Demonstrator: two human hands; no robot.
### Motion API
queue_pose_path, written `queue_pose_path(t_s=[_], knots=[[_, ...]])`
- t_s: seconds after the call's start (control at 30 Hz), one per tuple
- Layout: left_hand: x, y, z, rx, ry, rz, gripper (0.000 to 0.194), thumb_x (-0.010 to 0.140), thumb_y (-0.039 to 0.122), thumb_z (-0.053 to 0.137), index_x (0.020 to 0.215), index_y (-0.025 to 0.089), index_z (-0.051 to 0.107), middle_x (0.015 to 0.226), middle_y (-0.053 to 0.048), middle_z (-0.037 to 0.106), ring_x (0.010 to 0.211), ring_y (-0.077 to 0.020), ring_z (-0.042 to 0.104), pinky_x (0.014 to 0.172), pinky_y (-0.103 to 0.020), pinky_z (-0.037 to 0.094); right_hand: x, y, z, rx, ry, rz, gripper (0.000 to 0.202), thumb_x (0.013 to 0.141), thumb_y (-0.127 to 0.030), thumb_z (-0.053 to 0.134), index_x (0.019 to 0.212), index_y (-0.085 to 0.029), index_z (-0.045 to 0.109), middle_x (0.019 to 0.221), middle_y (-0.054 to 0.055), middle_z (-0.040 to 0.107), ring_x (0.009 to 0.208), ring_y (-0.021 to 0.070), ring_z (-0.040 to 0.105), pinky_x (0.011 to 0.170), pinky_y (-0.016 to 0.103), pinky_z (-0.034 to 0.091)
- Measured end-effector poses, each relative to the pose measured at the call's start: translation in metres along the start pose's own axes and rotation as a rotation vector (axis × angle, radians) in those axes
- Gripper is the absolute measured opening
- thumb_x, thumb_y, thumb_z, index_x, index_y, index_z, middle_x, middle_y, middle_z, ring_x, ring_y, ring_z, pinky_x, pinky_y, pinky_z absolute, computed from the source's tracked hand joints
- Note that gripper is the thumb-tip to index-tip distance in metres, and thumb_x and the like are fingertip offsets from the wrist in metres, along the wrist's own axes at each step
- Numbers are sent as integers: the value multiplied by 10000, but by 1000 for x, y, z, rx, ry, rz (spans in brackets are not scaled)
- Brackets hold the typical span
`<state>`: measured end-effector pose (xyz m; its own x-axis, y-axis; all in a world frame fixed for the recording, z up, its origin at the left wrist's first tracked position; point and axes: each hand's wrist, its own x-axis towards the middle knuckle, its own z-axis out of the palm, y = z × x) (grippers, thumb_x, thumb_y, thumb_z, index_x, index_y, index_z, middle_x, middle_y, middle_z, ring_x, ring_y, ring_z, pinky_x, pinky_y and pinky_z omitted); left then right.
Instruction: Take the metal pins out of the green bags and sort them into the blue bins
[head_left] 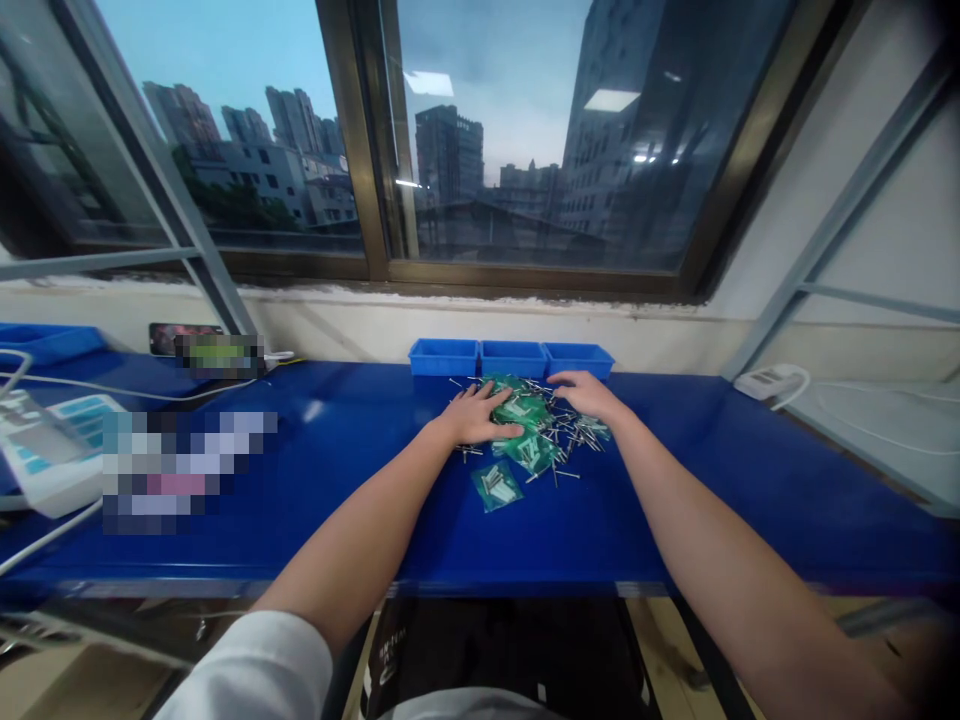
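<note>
A pile of green-tinted plastic bags (531, 450) and loose metal screws (574, 430) lies on the blue table. My left hand (476, 414) rests on the pile's left side with its fingers spread, touching the bags. At the pile's right back edge is my right hand (587, 392), its fingers reaching over the screws and partly curled; whether anything is between them is too small to tell. One small bag (497, 486) with pale pieces inside lies apart, nearer the front edge.
Three blue bins (513, 358) stand side by side behind the pile, against the wall. A white device (56, 445) is at the left, near a phone (184, 339). A white power strip (771, 381) lies at the right.
</note>
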<state>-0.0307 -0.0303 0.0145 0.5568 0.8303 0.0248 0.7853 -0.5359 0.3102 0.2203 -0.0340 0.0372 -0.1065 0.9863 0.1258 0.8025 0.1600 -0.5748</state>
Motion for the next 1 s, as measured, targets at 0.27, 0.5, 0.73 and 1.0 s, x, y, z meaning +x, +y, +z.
queue_pose_path(t_s=[0.27, 0.5, 0.73, 1.0], knots=[[-1, 7, 3, -51, 127, 63, 827, 696, 774, 404, 1356, 276, 416, 1488, -84, 253, 1361, -316, 227, 1093, -470, 217, -3, 18, 28, -114, 7, 302, 901, 710, -780, 344, 1349, -149, 414, 1476, 196, 228, 1373, 375, 129, 1053, 612, 146], [2, -2, -13, -233, 361, 19, 618, 869, 589, 262, 1298, 206, 488, 1344, -54, 493, 1259, -207, 425, 1071, -343, 304, 4, -13, 45, 49, 125, -88, 629, 879, -601, 230, 1250, -188, 525, 1352, 89, 480, 1335, 262, 303, 1088, 413, 227], [-25, -4, -39, 78, -102, 30, 1215, 458, 726, 647, 1457, 264, 133, 1518, -100, 71, 1378, -382, 22, 1084, -561, 102, -9, -10, 26, 27, 66, -172, 635, 787, -623, 466, 1267, -211, 517, 1336, 99, 492, 1266, 270, 399, 1046, 407, 302], [-20, 12, -24, 127, -147, -6, 1214, 485, 731, 619, 1462, 264, 69, 1516, -103, -56, 1376, -376, -69, 1058, -610, -33, -16, -13, 36, -154, -193, -62, 985, 615, -754, 547, 1420, -250, 287, 1507, 99, 196, 1378, 360, 115, 1086, 543, 147]])
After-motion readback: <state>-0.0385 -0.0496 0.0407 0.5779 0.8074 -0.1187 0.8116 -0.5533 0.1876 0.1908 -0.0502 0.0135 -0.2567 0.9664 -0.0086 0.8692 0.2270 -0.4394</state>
